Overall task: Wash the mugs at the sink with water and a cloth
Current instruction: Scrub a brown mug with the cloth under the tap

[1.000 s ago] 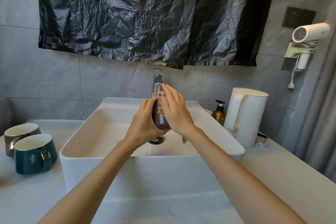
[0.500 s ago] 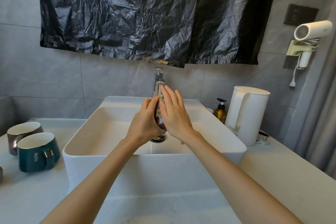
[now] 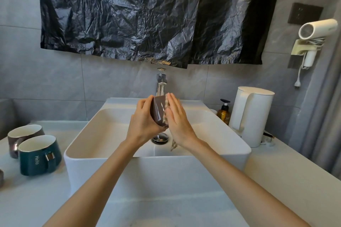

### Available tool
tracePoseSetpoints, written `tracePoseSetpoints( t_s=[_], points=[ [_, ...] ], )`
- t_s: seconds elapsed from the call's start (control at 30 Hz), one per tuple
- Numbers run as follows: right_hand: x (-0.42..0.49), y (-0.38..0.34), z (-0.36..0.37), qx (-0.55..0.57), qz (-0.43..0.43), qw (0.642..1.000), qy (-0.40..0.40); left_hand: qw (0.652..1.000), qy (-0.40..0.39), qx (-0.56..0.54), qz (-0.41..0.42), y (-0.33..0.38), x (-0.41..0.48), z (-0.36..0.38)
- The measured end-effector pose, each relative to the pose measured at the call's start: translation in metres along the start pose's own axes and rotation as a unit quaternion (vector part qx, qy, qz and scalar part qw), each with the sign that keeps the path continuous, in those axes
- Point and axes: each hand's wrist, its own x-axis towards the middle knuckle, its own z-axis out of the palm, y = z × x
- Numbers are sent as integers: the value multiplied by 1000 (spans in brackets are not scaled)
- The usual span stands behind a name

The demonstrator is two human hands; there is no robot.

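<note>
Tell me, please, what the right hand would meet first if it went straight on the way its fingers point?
Probably the faucet: the right hand points up and away toward it, though depth is unclear.

The brown mug has turned in my left hand. Before, I could see only a thin strip of it between my hands. Now a wide, shiny part of its side faces me. My left thumb has slid out toward 9 o'clock, so my hands are farther apart. My right hand has moved off the front of the mug. It now lies flat on the 3 o'clock side and presses the cloth there. The mug is a little lower, so more of the tap shows at 12 o'clock.
</note>
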Motion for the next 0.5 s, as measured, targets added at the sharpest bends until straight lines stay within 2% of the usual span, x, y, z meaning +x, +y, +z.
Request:
tracePoseSetpoints(
  t_s=[0.1,0.2,0.37,0.5],
  points=[
    [-17,1,3,-118,-86,989,-1,1000,-5,-5,-6,-3,1,-1],
    [-3,0,-5,-164,-137,977,13,1000,-9,-1,14,0,1,-1],
    [27,-9,-19,-84,-52,994,41,997,-9,2,79,5,0,4],
    [35,-14,-25,-64,-29,997,10,998,-16,-47,39,6,-1,4]
  ],
)
